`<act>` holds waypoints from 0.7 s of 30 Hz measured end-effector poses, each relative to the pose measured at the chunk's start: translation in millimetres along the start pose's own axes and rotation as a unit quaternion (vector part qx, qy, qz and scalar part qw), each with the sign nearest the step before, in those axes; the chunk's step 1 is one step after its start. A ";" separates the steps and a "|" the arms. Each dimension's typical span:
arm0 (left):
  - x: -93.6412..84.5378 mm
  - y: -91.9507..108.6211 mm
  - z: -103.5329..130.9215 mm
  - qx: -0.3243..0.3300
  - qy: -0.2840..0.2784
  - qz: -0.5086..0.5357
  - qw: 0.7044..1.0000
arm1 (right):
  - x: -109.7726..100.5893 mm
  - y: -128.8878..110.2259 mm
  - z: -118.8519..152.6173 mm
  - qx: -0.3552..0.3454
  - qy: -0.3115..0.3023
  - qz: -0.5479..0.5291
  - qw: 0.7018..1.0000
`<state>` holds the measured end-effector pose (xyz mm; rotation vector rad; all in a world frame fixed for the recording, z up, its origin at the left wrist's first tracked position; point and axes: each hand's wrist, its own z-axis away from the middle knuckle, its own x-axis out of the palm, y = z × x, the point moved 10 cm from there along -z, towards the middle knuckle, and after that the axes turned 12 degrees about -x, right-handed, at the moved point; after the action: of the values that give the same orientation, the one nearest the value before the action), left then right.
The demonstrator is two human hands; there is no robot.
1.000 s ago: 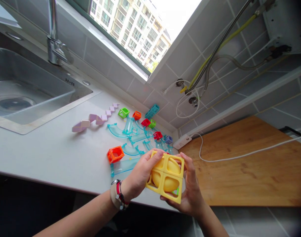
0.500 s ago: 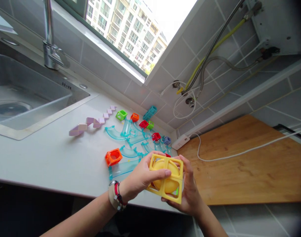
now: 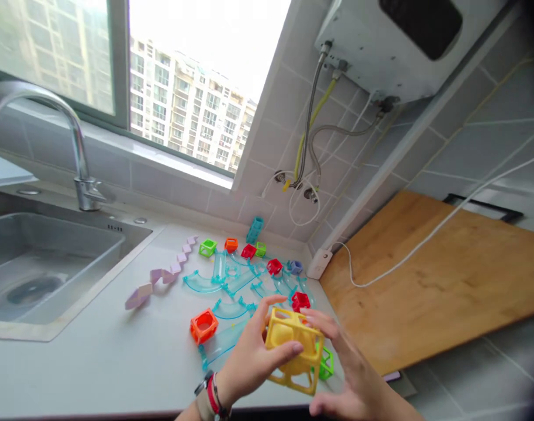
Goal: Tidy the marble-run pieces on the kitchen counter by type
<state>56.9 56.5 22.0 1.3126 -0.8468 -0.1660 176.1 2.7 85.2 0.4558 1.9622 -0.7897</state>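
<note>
My left hand (image 3: 253,351) is closed on a yellow cube-frame toy block (image 3: 293,351), thumb across its near face and fingers behind. The block has openwork sides with a rounded yellow shape inside, and it is held tilted above the counter. My right hand (image 3: 348,365) is at the block's right side. Its fingertips reach the top right edge and its thumb is spread away below, off the block. A green cube frame (image 3: 326,363) shows between the block and my right hand. Just beyond the hands lies a red cube frame (image 3: 300,302).
Clear blue track pieces (image 3: 225,342) and an orange cube frame (image 3: 204,325) lie on the white counter (image 3: 95,374). More small coloured cubes are farther back. A lilac folding strip (image 3: 161,275) lies near the steel sink (image 3: 51,327). A wooden board (image 3: 424,280) is at right.
The view has tilted up and turned. My right thumb has come away from under the yellow block, and the hand has opened. My left hand still holds the block, now turned slightly.
</note>
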 end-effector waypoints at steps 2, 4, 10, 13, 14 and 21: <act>6.7 -5.1 2.9 0.019 0.019 -0.063 0.998 | -7.6 -0.8 7.9 0.028 0.007 -0.020 0.999; 16.5 -11.3 5.1 0.051 0.020 -0.128 0.990 | -14.9 -1.0 14.8 0.062 0.005 -0.034 0.997; 35.9 -28.0 4.8 0.100 -0.018 -0.252 0.962 | -27.3 -19.3 11.6 0.070 -0.035 -0.038 0.996; 37.8 -32.9 3.9 0.057 -0.034 -0.289 0.955 | -22.3 -25.7 -0.5 0.071 -0.084 -0.056 0.992; 38.3 -32.7 4.2 0.046 -0.040 -0.295 0.953 | -21.4 -25.2 -5.2 0.073 -0.099 -0.052 0.991; -4.7 5.0 8.2 0.101 0.149 -0.243 0.953 | -44.9 33.5 -60.9 0.054 -0.104 0.071 0.991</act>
<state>46.7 54.2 24.5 1.6757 -0.2767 -0.2652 179.6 69.2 134.3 0.5477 1.6815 -0.8208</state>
